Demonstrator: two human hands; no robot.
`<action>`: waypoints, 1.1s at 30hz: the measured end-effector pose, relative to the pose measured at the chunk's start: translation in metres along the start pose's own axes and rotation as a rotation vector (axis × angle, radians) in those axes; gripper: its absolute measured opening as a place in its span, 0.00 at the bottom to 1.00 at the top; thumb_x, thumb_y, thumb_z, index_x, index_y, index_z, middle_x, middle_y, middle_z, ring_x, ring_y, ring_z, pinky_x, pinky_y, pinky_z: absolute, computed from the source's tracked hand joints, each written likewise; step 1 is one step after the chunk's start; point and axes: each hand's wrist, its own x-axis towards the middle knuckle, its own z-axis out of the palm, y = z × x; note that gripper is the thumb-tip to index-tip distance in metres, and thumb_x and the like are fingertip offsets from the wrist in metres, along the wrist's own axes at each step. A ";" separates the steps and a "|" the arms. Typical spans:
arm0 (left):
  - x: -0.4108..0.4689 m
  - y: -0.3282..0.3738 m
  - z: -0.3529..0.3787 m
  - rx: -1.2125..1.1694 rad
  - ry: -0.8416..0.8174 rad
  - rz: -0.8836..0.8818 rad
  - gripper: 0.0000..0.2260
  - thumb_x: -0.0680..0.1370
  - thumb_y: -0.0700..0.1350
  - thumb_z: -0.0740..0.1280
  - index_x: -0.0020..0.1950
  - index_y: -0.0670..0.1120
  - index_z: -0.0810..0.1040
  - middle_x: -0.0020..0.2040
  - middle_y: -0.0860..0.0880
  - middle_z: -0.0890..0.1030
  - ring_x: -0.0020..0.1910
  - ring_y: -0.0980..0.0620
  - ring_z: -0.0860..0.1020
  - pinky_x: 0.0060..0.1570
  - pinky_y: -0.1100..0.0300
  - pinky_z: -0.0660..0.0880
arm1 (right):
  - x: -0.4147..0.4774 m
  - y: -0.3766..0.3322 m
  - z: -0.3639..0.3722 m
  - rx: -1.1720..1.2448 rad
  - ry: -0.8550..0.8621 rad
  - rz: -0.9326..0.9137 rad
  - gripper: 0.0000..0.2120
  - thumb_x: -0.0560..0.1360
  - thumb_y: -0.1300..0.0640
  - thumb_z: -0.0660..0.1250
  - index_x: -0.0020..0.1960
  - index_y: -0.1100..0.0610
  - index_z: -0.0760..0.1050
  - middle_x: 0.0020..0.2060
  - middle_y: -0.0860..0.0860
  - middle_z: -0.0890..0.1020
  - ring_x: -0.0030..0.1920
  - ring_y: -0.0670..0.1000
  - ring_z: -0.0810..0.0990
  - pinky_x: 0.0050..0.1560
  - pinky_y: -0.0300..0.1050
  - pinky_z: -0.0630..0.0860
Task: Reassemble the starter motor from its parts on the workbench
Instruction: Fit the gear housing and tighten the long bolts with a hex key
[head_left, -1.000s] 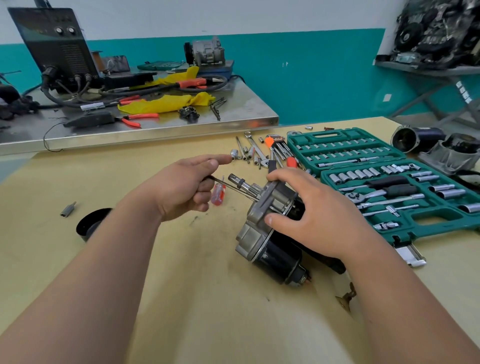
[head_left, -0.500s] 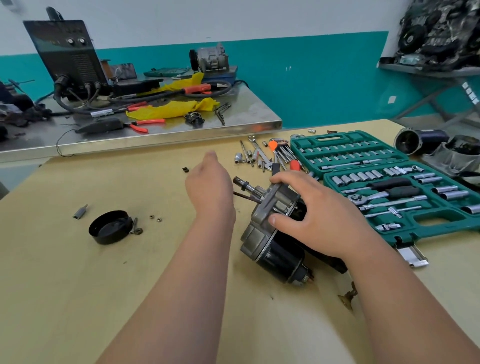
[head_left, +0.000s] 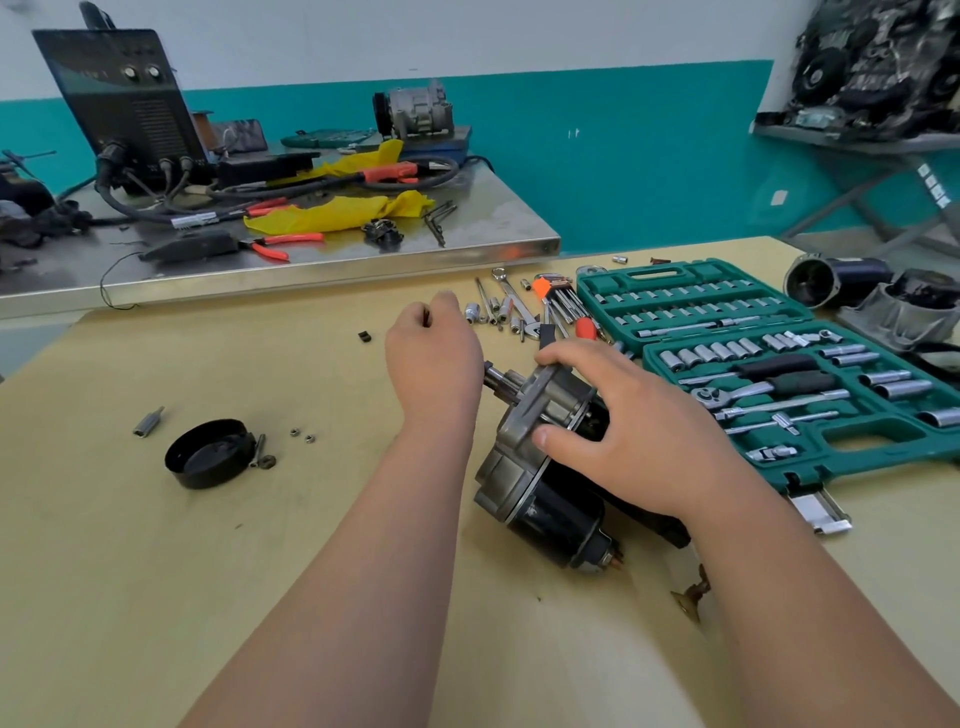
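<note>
Motor (head_left: 550, 514) lying on its side on the bench (head_left: 156, 571), right hand (head_left: 639, 431) clamped over its grey end, thumb and fingers gripping the housing. Black cap (head_left: 208, 454) well left of the motor. Just beyond the motor, left hand (head_left: 434, 358) curled, pinching a small dark piece (head_left: 426, 317). Green socket case (head_left: 717, 273) right of the motor.

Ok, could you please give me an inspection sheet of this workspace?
Surface: yellow bench, a few dark specks.
Job's things: motor lies on its side; black cap and two nuts to its left.
Clutter: open socket set at right; loose sockets beyond the hands.
Hands: left hand pinches a thin dark item; right hand grips the motor.
Cables: black leads on the steel table behind.
Surroundings: teal wall; shelf of parts at right.
</note>
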 end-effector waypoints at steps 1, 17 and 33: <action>0.000 0.001 0.001 -0.033 0.022 0.006 0.24 0.77 0.46 0.63 0.25 0.52 0.56 0.22 0.55 0.54 0.26 0.53 0.55 0.26 0.61 0.55 | 0.000 0.000 0.000 0.002 0.000 -0.002 0.26 0.67 0.32 0.58 0.64 0.30 0.58 0.62 0.28 0.62 0.48 0.37 0.71 0.37 0.30 0.63; 0.013 -0.005 -0.011 -0.051 -0.152 -0.159 0.18 0.80 0.45 0.54 0.36 0.47 0.78 0.25 0.54 0.70 0.33 0.50 0.69 0.37 0.56 0.66 | 0.001 0.000 0.000 0.010 -0.011 -0.006 0.26 0.67 0.32 0.57 0.64 0.29 0.57 0.62 0.27 0.62 0.48 0.36 0.71 0.36 0.30 0.63; 0.012 0.014 -0.025 -0.956 -0.447 -0.340 0.20 0.69 0.32 0.51 0.48 0.46 0.79 0.36 0.52 0.83 0.32 0.55 0.80 0.39 0.61 0.74 | 0.000 0.000 0.000 0.014 -0.010 -0.005 0.27 0.66 0.30 0.54 0.64 0.28 0.56 0.63 0.27 0.61 0.46 0.36 0.72 0.35 0.32 0.65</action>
